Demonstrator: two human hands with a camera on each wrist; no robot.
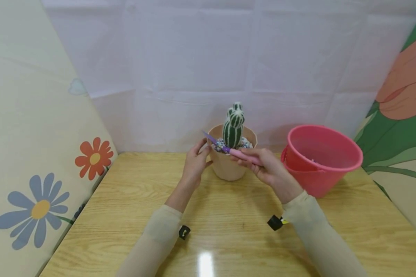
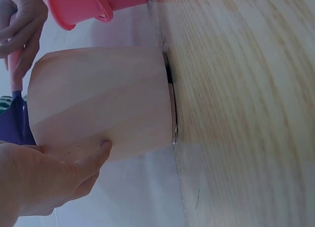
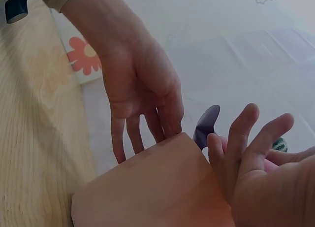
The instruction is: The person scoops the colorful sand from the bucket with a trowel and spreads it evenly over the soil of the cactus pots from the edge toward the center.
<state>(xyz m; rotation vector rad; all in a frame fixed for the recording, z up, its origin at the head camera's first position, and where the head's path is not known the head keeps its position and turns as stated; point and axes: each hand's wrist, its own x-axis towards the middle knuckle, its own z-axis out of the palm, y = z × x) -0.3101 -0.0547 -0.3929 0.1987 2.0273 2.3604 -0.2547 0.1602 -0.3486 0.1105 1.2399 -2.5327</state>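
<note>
A peach flowerpot [image 1: 227, 169] stands on the wooden table, holding a striped green cactus [image 1: 233, 134] set in pale speckled pebbles [image 1: 246, 143]. At the pot's left side, my left hand [image 1: 193, 165] grips the wall near the rim, its thumb [image 2: 101, 152] on the near face and the other fingers round the side. My right hand [image 1: 268, 169] holds a small garden trowel by its pink handle [image 1: 244, 156]. The purple blade [image 1: 212, 138] lies across the pot's left rim, just over the pebbles, its tip pointing outward to the left.
A pink bucket [image 1: 322, 182] with its handle hanging down stands right of the pot, with small bits inside. White cloth [image 1: 180, 77] hangs close behind the pot. Flower-printed panels [image 1: 31, 130] border the wooden table [image 1: 228, 215] on both sides.
</note>
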